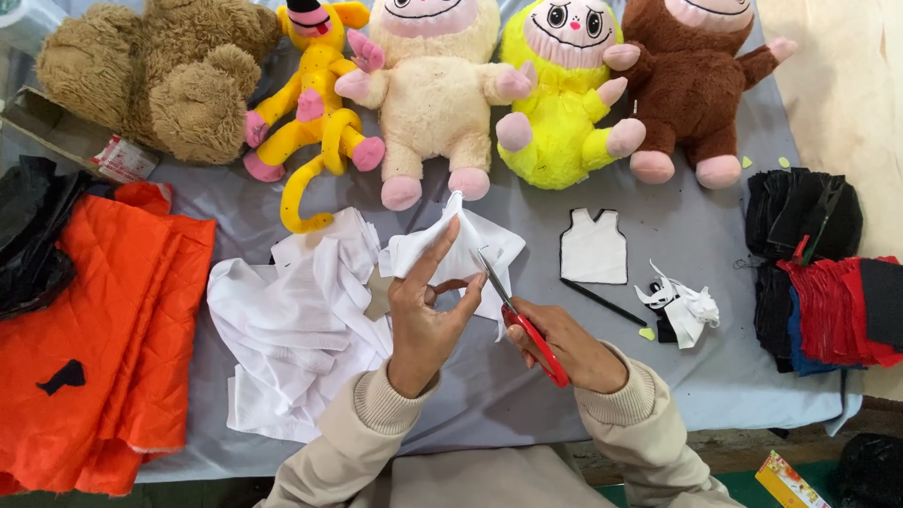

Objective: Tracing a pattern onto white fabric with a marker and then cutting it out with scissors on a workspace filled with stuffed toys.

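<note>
A: Hands?
B: Left hand (423, 315) pinches a white cloth piece (451, 249), thumb and fingers closed on its lower edge, holding it up off the worktop (696, 235). Right hand (564, 348) is closed round the red scissors (522, 315), blades pointing up into the cloth just beside the left thumb.

A: Where's the cloth exactly?
B: Between both hands, slightly above them, in the air. A heap of white fabric (292, 329) lies just left of the left hand.

A: Around that?
B: A white vest-shaped cutout (594, 246) and a black pencil (602, 301) lie right of the right hand. Orange quilted fabric (94, 329) far left. A row of plush toys (433, 94) beyond the hands. Dark and red fabric stacks (828, 282) far right.

A: Tip for the cut?
B: My judgement: keep the cloth taut, keep the pinching fingers clear of the blades, and turn the cloth rather than the scissors.
</note>
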